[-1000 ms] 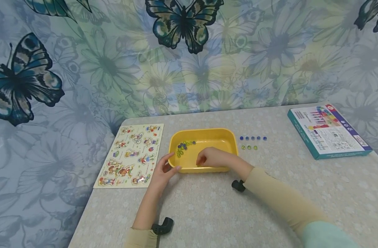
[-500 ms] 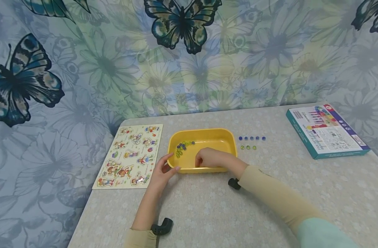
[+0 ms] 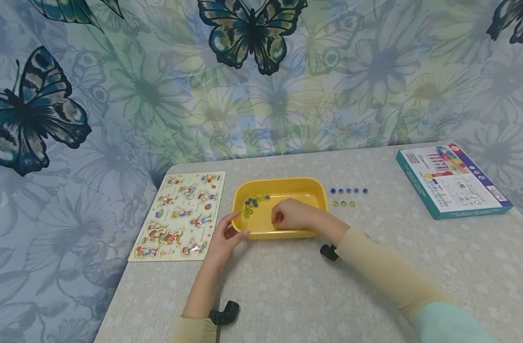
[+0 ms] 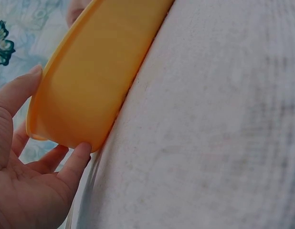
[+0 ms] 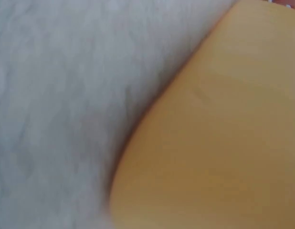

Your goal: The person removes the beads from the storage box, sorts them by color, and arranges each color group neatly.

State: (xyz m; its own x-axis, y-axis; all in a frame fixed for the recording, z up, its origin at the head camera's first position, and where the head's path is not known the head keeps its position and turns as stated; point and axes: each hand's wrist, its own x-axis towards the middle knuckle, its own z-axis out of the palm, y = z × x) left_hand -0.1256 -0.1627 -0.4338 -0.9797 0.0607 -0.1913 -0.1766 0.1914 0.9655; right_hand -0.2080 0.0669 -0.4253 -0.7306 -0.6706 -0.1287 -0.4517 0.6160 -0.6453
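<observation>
- Behind everything, a backdrop [image 3: 158,90] of pale flowers carries large dark butterflies [image 3: 252,35].
- The light, faintly patterned surface [image 3: 278,290] in front of me bears all the things.
- A cream sheet [image 3: 172,224] of small colourful figures lies flat to my left, near the tray.
- A teal-edged box [image 3: 458,183] with a white printed top lies at an angle, well apart on my far right.
- The yellow tray [image 3: 302,193] sits between sheet and box, nearer the sheet.
- My left hand [image 3: 221,238] grips the tray's near left corner, thumb and fingers on its rim and outer side.
- My right hand [image 3: 294,215] reaches over the near rim into the tray, fingers curled downward; their tips are hidden, so I cannot tell whether they hold anything.
- A black device [image 3: 225,313] sits at my left wrist, another [image 3: 329,252] at my right.
- Mixed blue and green beads [image 3: 251,202] lie loosely gathered in the tray's left part.
- Just beyond its right side, five blue beads [image 3: 349,191] form a row, with three green beads [image 3: 343,204] in a row nearer me.
</observation>
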